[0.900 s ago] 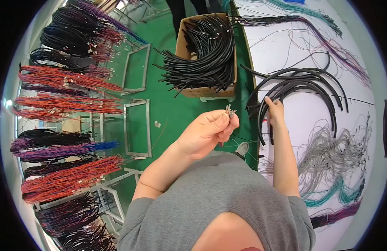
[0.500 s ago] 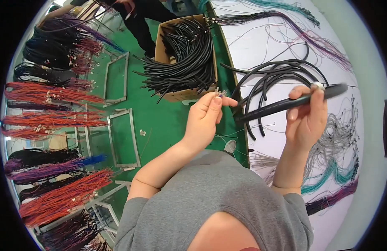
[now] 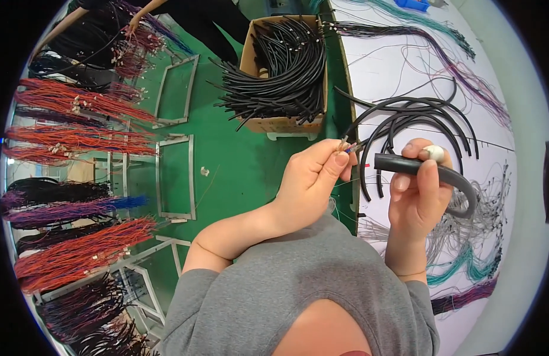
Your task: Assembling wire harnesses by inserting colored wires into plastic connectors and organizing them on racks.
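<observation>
My left hand (image 3: 310, 184) pinches a small bundle of thin wires (image 3: 347, 146) with pale ends between thumb and fingertips. My right hand (image 3: 418, 199) is closed round a thick black tube (image 3: 395, 162). The tube's cut end points at the wires, with a gap between the two; its other part bends down behind my right hand. Something white (image 3: 435, 153) is wrapped round one finger of that hand. Beyond both hands, several loose black tubes (image 3: 405, 110) lie curved on the white table (image 3: 369, 65).
A cardboard box (image 3: 280, 126) full of black tubes stands left of the table. Red, purple and black wire bundles (image 3: 84, 139) hang along racks at left. Grey and teal wires (image 3: 464, 264) lie on the table at right. Another person (image 3: 197, 18) stands at the far left, reaching into cables.
My right hand has turned the tube, so its cut end now shows level near the wires and its rest curls downward. My left hand has shifted right in view with the wires.
</observation>
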The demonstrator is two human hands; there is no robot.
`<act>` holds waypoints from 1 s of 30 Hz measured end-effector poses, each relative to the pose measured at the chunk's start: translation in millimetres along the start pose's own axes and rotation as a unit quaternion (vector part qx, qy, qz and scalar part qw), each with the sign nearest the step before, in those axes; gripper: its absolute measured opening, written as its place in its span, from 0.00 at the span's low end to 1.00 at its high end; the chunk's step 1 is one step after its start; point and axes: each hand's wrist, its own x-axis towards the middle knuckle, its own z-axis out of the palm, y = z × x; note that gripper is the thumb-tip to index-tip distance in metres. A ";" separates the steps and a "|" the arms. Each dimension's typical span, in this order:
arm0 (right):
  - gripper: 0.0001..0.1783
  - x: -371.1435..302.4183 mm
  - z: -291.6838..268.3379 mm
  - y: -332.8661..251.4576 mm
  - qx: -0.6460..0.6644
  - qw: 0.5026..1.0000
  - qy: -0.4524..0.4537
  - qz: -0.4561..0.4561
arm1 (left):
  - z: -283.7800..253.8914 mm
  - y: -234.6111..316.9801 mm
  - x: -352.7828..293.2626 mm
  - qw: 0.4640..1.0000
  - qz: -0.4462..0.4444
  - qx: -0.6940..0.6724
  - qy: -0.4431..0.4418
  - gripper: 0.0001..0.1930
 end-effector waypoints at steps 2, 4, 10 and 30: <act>0.06 -1.3 4.9 0.4 0.014 1.000 0.005 -0.002 | 1.4 -0.7 -1.7 1.000 0.000 -0.010 -0.007 0.11; 0.06 -2.0 8.3 0.9 0.028 1.000 0.012 -0.005 | 3.0 -3.3 -2.0 0.999 0.043 0.021 -0.007 0.12; 0.07 -3.4 10.4 6.6 0.030 0.999 0.012 0.028 | 5.5 -3.1 -4.7 0.996 0.073 0.058 0.002 0.11; 0.06 -5.7 1.4 14.2 0.113 0.992 -0.019 0.061 | 0.2 0.9 -5.8 0.972 0.069 0.152 -0.165 0.09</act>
